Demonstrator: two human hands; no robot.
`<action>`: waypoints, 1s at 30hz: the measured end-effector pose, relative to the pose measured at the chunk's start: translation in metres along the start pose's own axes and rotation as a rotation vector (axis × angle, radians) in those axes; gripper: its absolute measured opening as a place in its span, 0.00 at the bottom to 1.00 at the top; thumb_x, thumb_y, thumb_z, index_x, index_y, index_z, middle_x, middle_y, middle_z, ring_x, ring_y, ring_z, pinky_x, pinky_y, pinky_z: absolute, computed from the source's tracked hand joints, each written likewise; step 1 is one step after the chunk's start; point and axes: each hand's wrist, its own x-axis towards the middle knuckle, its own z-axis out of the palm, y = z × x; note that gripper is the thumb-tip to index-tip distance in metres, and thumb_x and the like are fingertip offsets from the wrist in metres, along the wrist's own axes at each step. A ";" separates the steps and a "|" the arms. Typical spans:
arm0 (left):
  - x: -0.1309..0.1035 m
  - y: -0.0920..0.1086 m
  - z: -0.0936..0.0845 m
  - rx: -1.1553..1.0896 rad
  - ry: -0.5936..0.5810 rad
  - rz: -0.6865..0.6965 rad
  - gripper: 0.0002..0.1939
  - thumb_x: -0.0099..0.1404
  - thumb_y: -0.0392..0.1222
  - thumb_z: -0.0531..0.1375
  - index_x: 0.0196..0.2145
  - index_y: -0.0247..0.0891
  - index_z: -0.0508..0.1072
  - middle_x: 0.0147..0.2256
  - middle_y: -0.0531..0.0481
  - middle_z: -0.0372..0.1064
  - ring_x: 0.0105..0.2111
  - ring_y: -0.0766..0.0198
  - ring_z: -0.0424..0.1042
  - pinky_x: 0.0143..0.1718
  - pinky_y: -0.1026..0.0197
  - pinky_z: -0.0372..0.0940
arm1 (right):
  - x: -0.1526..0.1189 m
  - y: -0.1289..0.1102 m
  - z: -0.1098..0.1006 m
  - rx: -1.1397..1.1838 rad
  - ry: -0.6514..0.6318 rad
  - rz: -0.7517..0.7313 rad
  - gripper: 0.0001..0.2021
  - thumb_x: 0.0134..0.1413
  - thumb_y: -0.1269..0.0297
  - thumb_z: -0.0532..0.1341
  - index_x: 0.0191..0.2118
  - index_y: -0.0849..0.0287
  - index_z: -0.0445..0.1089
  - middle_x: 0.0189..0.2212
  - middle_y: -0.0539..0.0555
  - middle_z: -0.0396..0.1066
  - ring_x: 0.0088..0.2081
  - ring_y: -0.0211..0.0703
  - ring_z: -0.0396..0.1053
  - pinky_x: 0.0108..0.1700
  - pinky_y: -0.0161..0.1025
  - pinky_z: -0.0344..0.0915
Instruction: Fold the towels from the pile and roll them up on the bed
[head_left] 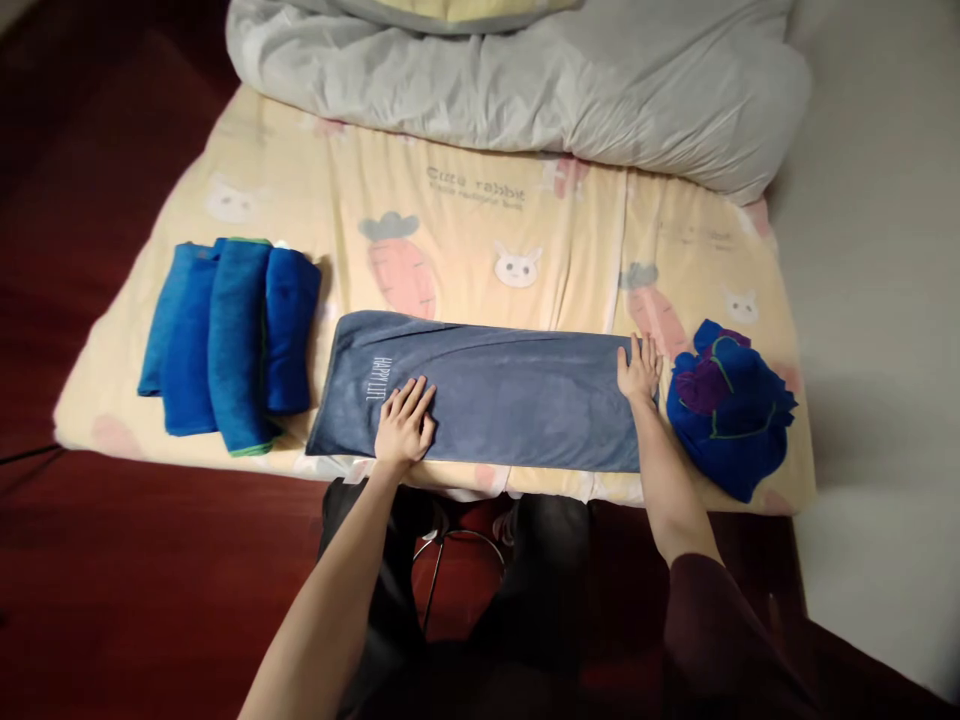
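A grey-blue towel (517, 400) lies in a long flat strip along the near edge of the bed, with "HAPPY LIFE" lettering near its left end. On that left part, just beside the lettering, my left hand (405, 422) rests flat with its fingers spread. My right hand (640, 370) lies on the towel's far right end, fingers stretched out over its edge. Shallow creases run across the towel's upper left. Neither hand grips anything.
Several rolled or folded blue towels (238, 345) sit side by side at the left. A crumpled blue and purple cloth pile (731, 415) is at the right, close to my right forearm. Behind lies a bunched grey quilt (525, 90) on the yellow patterned bedsheet (465, 250). A wall (885, 350) borders the right side.
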 end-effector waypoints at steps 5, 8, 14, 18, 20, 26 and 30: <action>0.001 0.003 -0.004 0.006 -0.029 -0.018 0.32 0.72 0.42 0.51 0.72 0.44 0.62 0.73 0.47 0.54 0.73 0.49 0.54 0.73 0.40 0.47 | -0.002 0.000 0.002 0.017 0.029 -0.007 0.30 0.74 0.53 0.43 0.74 0.58 0.56 0.76 0.63 0.50 0.77 0.51 0.45 0.75 0.62 0.44; 0.003 0.004 -0.006 0.012 -0.039 -0.022 0.32 0.72 0.42 0.50 0.72 0.43 0.63 0.73 0.47 0.54 0.74 0.50 0.53 0.73 0.41 0.47 | -0.002 -0.001 0.003 0.034 0.049 -0.002 0.30 0.74 0.54 0.44 0.74 0.59 0.57 0.76 0.63 0.50 0.77 0.52 0.44 0.74 0.63 0.44; 0.004 0.010 -0.011 0.011 -0.073 -0.057 0.30 0.74 0.43 0.49 0.71 0.44 0.65 0.73 0.47 0.55 0.74 0.51 0.53 0.73 0.41 0.48 | -0.001 -0.002 0.007 0.098 0.097 0.003 0.29 0.72 0.58 0.47 0.73 0.58 0.60 0.75 0.64 0.52 0.76 0.55 0.46 0.73 0.66 0.46; 0.010 0.000 -0.025 -0.025 -0.110 -0.056 0.28 0.75 0.47 0.47 0.67 0.42 0.69 0.71 0.46 0.58 0.73 0.52 0.55 0.72 0.41 0.52 | -0.001 -0.001 0.011 0.141 0.152 0.002 0.29 0.71 0.58 0.48 0.72 0.58 0.62 0.74 0.63 0.55 0.75 0.55 0.48 0.74 0.65 0.45; 0.024 -0.016 -0.035 -0.004 -0.084 -0.044 0.27 0.76 0.48 0.47 0.66 0.41 0.70 0.72 0.44 0.56 0.74 0.51 0.52 0.73 0.41 0.51 | -0.001 0.000 0.014 0.155 0.169 -0.004 0.28 0.71 0.57 0.48 0.71 0.59 0.63 0.74 0.63 0.55 0.75 0.54 0.48 0.74 0.64 0.45; 0.105 -0.094 -0.049 0.065 -0.016 -0.142 0.33 0.77 0.52 0.45 0.73 0.35 0.59 0.76 0.40 0.44 0.77 0.49 0.39 0.75 0.38 0.43 | 0.000 0.002 0.018 0.146 0.183 -0.014 0.28 0.70 0.59 0.50 0.71 0.57 0.63 0.73 0.64 0.56 0.75 0.58 0.50 0.72 0.67 0.48; 0.136 -0.124 -0.045 0.060 -0.083 -0.144 0.35 0.78 0.55 0.42 0.73 0.30 0.57 0.75 0.35 0.46 0.76 0.48 0.43 0.75 0.40 0.43 | 0.002 0.004 0.021 0.128 0.190 -0.019 0.28 0.70 0.59 0.50 0.71 0.56 0.64 0.73 0.63 0.57 0.74 0.58 0.52 0.72 0.66 0.50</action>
